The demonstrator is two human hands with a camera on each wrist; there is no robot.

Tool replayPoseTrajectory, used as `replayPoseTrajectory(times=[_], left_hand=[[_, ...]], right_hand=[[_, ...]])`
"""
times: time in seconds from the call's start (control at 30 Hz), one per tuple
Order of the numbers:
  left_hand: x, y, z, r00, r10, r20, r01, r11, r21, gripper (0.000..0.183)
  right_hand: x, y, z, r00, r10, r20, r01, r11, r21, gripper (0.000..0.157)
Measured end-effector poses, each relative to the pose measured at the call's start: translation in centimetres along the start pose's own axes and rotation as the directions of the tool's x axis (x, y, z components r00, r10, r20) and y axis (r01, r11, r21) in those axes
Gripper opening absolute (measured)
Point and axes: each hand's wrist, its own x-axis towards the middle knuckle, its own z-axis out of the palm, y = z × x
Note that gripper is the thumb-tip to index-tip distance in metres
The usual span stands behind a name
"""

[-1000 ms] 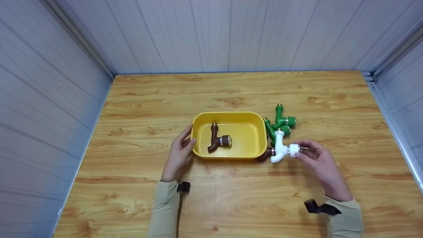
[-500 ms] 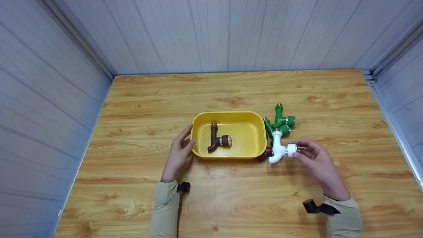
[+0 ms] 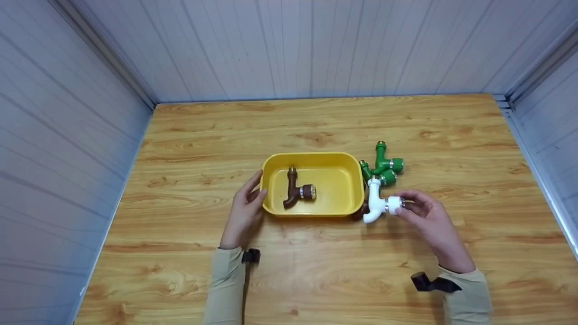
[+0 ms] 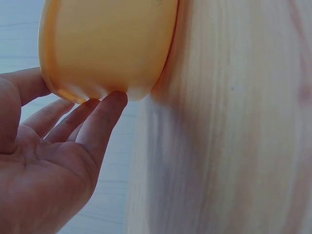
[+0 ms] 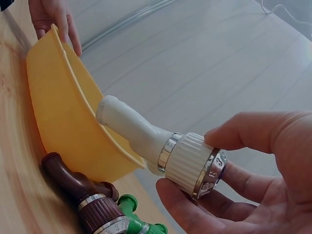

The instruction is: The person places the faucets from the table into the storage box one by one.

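My left hand [image 3: 244, 207] grips the left end of a yellow plastic box [image 3: 311, 215], its fingers on the outer wall and its thumb at the rim [image 4: 41, 63]. A brown tap [image 3: 292, 189] lies inside the box. With fingers and thumb, my right hand [image 3: 429, 216] pinches the ribbed knob of a white tap [image 3: 375, 203] just right of the box. In the right wrist view the white tap [image 5: 141, 131] is held up, its spout directed at the box.
A second brown tap [image 5: 73, 185] lies against the right end of the box, partly hidden by the white tap in the head view. Two green taps [image 3: 381, 155] lie behind it on the wooden table [image 3: 226, 126]. Panelled walls [image 3: 289, 49] enclose the back and sides.
My right hand has carried the white tap a little to the left, closer to the box. The left hand and the box have stayed in place.
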Motion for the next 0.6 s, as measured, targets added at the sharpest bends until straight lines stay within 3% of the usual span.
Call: replayPoseTrajectory(times=[0.17,0.4,0.6], left_hand=[[0.02,0.05,0.00,1.000,0.006,0.010,-0.006,1.000,-0.001,0.054],[0.08,0.06,-0.19,1.000,0.025,0.006,-0.025,0.995,0.097,0.053],[0.10,-0.07,-0.23,1.000,0.024,0.001,-0.024,0.996,0.091,0.053]], right_hand=[[0.10,-0.09,0.10,1.000,0.003,0.002,-0.003,1.000,0.019,0.042],[0.26,-0.19,0.24,1.000,-0.016,0.012,0.015,1.000,0.024,0.044],[0.52,-0.28,0.45,0.999,-0.025,0.020,0.024,1.000,0.020,0.043]])
